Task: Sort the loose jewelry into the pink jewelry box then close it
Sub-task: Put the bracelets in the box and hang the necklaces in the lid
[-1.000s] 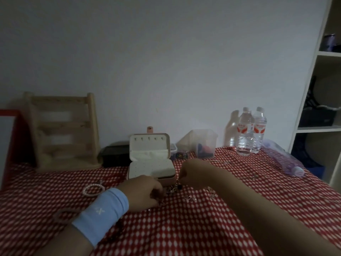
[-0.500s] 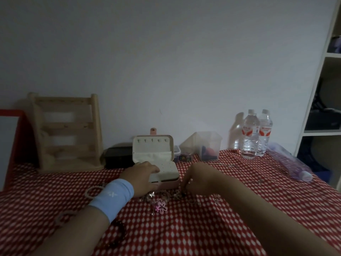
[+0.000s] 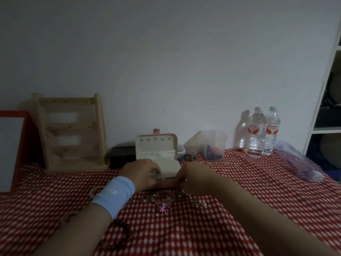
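The pink jewelry box [image 3: 156, 184] stands open on the red checked cloth, its cream lid [image 3: 156, 145] upright. My left hand [image 3: 141, 172], with a blue wristband, lies on the box's left front, fingers on the cream insert. At the box's right front corner, my right hand [image 3: 195, 179] is curled shut with a small glint between its fingertips. A pile of loose jewelry [image 3: 166, 197] lies just in front of the box, with a pink flower piece [image 3: 164, 208] nearest me. A pearl bracelet [image 3: 93, 191] and a dark bead bracelet [image 3: 122, 235] lie to the left.
A wooden rack [image 3: 70, 132] and a black box [image 3: 121, 156] stand behind on the left. On the right are a clear plastic tub [image 3: 214, 145], two water bottles [image 3: 262, 133], a lying purple bottle [image 3: 302, 163] and a white shelf unit [image 3: 324, 108].
My left hand rose from the jewelry pile onto the box's insert. My right hand lifted from the pile to the box's right front corner. The camera tilted slightly downward.
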{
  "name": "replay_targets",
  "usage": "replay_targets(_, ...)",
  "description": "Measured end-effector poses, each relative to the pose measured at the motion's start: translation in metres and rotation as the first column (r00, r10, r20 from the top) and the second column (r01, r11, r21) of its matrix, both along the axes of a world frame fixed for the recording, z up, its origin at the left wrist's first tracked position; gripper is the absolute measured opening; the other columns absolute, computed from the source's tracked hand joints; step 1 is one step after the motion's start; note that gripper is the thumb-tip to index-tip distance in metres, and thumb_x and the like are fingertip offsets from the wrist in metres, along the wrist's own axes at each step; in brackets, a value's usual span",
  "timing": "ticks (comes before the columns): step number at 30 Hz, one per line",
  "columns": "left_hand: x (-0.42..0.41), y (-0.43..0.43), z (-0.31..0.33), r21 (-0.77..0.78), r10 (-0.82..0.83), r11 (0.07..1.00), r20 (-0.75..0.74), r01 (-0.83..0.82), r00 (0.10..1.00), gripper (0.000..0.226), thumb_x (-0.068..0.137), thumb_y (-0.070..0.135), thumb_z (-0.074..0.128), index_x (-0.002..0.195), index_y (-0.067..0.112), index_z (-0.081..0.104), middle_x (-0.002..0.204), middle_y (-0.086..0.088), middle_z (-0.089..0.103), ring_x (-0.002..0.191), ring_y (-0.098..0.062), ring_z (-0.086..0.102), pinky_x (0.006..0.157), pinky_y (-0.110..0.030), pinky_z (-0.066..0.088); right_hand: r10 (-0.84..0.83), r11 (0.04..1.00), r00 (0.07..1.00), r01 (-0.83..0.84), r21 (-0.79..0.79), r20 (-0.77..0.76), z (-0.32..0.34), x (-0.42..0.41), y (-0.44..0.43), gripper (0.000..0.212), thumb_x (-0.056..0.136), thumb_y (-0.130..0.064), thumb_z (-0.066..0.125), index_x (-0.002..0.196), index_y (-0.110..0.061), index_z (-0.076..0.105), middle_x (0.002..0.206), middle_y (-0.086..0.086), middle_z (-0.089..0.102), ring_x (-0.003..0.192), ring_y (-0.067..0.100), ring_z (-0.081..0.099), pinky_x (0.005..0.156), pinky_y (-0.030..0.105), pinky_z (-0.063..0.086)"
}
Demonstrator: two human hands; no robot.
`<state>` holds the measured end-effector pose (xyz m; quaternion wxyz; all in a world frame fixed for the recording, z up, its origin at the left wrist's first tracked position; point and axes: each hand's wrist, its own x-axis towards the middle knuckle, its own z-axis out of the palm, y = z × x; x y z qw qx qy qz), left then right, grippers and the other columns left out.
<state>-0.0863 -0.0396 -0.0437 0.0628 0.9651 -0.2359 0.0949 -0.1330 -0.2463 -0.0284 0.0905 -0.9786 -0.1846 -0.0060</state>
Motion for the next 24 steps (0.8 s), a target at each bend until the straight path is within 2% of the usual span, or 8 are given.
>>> replay_targets(2,-0.004,0.000,0.000,0.022,-0.003,1.000,0.012,0.003,1.000,0.037,0.087,0.034,0.064,0.124,0.035,0.062,0.129,0.010,0.058,0.114,-0.013,0.055,0.096,-0.035,0.049,0.041,0.999,0.999,-0.042,0.026,0.032,0.005,-0.003,0.011,0.031,0.092,-0.014,0.056,0.110,-0.030,0.077,0.106,-0.005,0.073,0.090,0.014,0.063,0.080,0.025,0.051)
replay_targets(5,-0.010,0.011,0.001,-0.004,-0.008,1.000,0.034,0.008,0.999,0.039,0.087,0.015,0.063,0.122,0.031,0.062,0.126,0.008,0.053,0.117,-0.014,0.050,0.097,-0.029,0.045,0.105,0.994,0.994,-0.105,0.015,0.035,0.007,-0.004,0.030,0.032,0.092,-0.014,0.057,0.113,-0.029,0.076,0.108,-0.003,0.072,0.090,0.016,0.064,0.086,0.031,0.056)
replay_targets(7,-0.017,0.025,0.000,-0.045,-0.012,0.999,0.032,0.013,0.999,0.036,0.086,0.006,0.060,0.114,0.028,0.063,0.117,0.009,0.053,0.107,-0.010,0.051,0.088,-0.021,0.043,0.118,0.992,0.993,-0.117,-0.055,0.029,0.002,-0.003,0.042,0.033,0.093,-0.014,0.059,0.119,-0.026,0.073,0.110,0.002,0.069,0.093,0.018,0.061,0.088,0.033,0.055)
replay_targets(10,-0.032,0.040,-0.004,-0.097,-0.017,0.995,-0.068,0.010,0.998,0.012,0.088,0.012,0.058,0.093,0.020,0.066,0.094,0.006,0.063,0.084,-0.012,0.060,0.074,-0.023,0.049,0.116,0.988,0.992,-0.120,-0.098,-0.043,-0.009,-0.002,0.054,0.031,0.095,-0.011,0.059,0.122,-0.019,0.070,0.111,0.006,0.066,0.095,0.020,0.060,0.089,0.032,0.053)
replay_targets(12,-0.041,0.043,-0.009,-0.077,-0.015,0.997,-0.138,0.005,0.990,0.013,0.091,0.021,0.058,0.084,0.015,0.068,0.082,0.001,0.066,0.077,-0.015,0.063,0.069,-0.027,0.050,0.113,0.988,0.987,-0.124,-0.089,-0.113,-0.010,-0.002,0.057,0.028,0.096,-0.009,0.058,0.120,-0.016,0.070,0.111,0.007,0.065,0.096,0.021,0.062,0.088,0.031,0.052)
replay_targets(15,-0.049,0.038,-0.015,-0.059,-0.034,0.998,-0.232,0.021,0.972,0.022,0.090,0.032,0.060,0.088,0.013,0.072,0.086,-0.001,0.070,0.077,-0.016,0.065,0.072,-0.031,0.052,0.138,0.990,0.979,-0.141,-0.012,-0.152,-0.002,-0.002,0.052,0.029,0.094,-0.006,0.060,0.114,-0.021,0.074,0.110,0.002,0.069,0.097,0.020,0.063,0.088,0.030,0.052)
replay_targets(17,-0.051,0.033,-0.014,-0.028,-0.038,0.999,-0.266,0.032,0.963,0.020,0.090,0.030,0.061,0.096,0.015,0.073,0.094,-0.002,0.071,0.083,-0.017,0.066,0.077,-0.032,0.055,0.135,0.991,0.981,-0.130,0.046,-0.138,0.002,-0.002,0.046,0.020,0.096,-0.016,0.063,0.110,-0.024,0.075,0.107,-0.002,0.069,0.096,0.017,0.063,0.091,0.030,0.052)
replay_targets(24,-0.059,0.033,0.002,-0.050,-0.059,0.998,-0.359,0.044,0.932,0.029,0.086,0.029,0.069,0.114,0.022,0.068,0.104,0.008,0.065,0.091,-0.009,0.059,0.080,-0.020,0.049,0.077,0.997,0.991,-0.079,-0.007,-0.111,-0.013,-0.004,0.040,0.019,0.094,-0.021,0.068,0.111,-0.022,0.075,0.097,-0.006,0.067,0.094,0.014,0.066,0.092,0.026,0.054)
